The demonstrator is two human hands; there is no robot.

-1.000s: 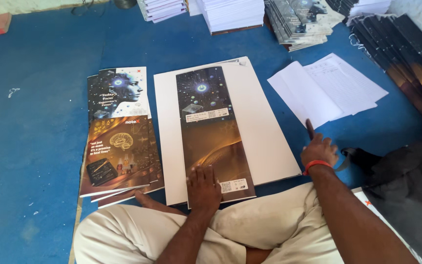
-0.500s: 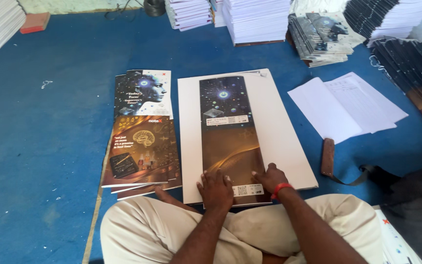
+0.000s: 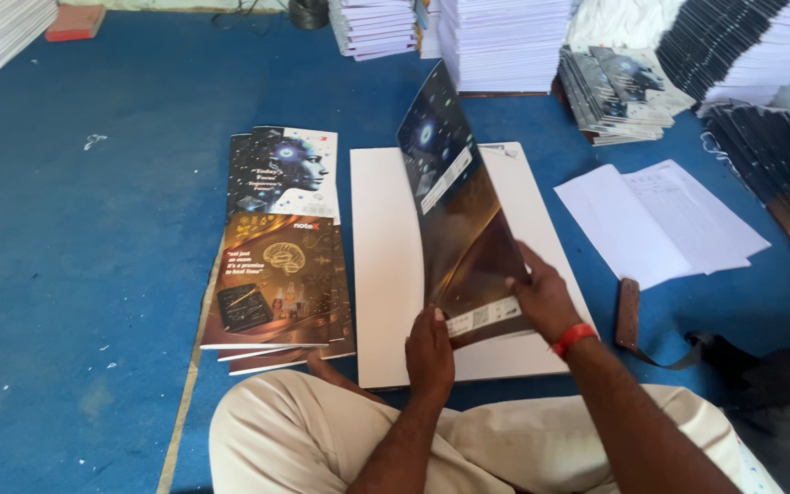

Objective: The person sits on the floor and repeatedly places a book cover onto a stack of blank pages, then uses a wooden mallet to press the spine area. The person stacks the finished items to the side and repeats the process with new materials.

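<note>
— Dark and shiny, that is the printed cover sheet (image 3: pixel 457 215) we are holding up. Where is it?

— It stands up tilted over the white board (image 3: pixel 386 265) on the blue floor mat (image 3: pixel 93 274). Its low end is near our lap and its top end points away from us.

— What is our left hand (image 3: pixel 430 352) doing?

— It pinches the bottom edge of the cover sheet, thumb on top, right by the small white label. The fingers are shut on the sheet.

— And our right hand (image 3: pixel 541 297)?

— It grips the right edge of the sheet, with the fingers curled onto it. A red band (image 3: pixel 572 338) sits on that wrist.

— What do we see next to the board?

— To the left lies a little pile of notebook covers (image 3: pixel 276 284), brown and gold, touching the board's side. Behind it lies another cover with a blue robot face (image 3: pixel 290 169).

— And on the other side?

— Loose white papers (image 3: pixel 660 220) lie well apart from the board. A small brown strap thing (image 3: pixel 628 316) lies between the papers and our knee; we cannot tell what it is.

— What is far away?

— Tall stacks of white pages (image 3: pixel 505 41) stand at the back. A stack of dark covers (image 3: pixel 619 91) sits beside them, and more dark ones (image 3: pixel 779 155) lean at the right edge.
</note>
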